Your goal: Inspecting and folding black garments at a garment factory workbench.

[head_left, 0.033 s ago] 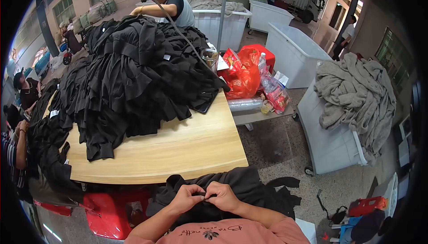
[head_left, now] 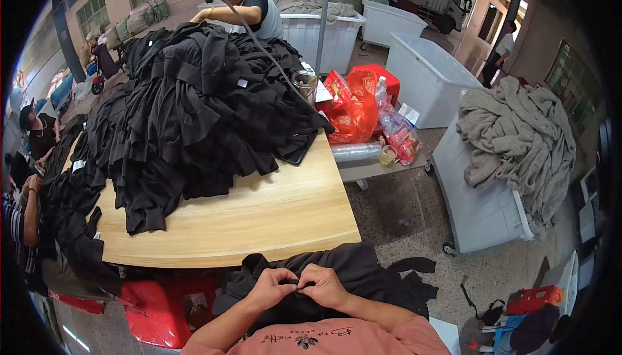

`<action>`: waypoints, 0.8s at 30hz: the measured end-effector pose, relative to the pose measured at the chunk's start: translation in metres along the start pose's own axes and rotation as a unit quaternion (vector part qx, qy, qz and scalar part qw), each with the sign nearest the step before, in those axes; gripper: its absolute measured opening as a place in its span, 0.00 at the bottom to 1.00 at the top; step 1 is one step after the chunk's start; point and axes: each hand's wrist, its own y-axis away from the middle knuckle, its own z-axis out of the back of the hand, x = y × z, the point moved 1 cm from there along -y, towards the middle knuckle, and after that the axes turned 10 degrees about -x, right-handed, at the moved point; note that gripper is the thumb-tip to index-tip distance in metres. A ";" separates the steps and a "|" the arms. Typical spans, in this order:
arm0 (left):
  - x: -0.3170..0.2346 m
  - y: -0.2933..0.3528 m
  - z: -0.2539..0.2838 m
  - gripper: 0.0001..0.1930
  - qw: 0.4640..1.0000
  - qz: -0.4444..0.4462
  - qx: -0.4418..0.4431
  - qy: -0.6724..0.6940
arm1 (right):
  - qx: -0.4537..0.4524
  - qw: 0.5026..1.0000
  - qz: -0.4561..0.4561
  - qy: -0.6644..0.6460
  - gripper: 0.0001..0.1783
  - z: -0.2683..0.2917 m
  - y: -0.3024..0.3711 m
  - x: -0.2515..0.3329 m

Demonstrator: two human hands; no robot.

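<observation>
Garment of crumpled black cloth [head_left: 353, 267] at six o'clock, by the flat pale wood-grain surface [head_left: 285, 206]; left hand [head_left: 274, 289] and right hand [head_left: 325, 287] pinch a fold, fingertips nearly closed. Small grip: loose weight could drag it free if pressure slackens.

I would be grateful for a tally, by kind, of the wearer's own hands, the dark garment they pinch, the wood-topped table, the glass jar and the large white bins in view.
Left hand and right hand: 2
Dark garment being pinched: 1
Wood-topped table: 1
Glass jar: 1
Large white bins: 4
Total: 9
</observation>
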 end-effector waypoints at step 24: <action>0.017 0.005 -0.013 0.06 0.965 -0.159 -0.168 -0.127 | -0.017 0.984 0.063 0.167 0.06 -0.002 0.005 -0.003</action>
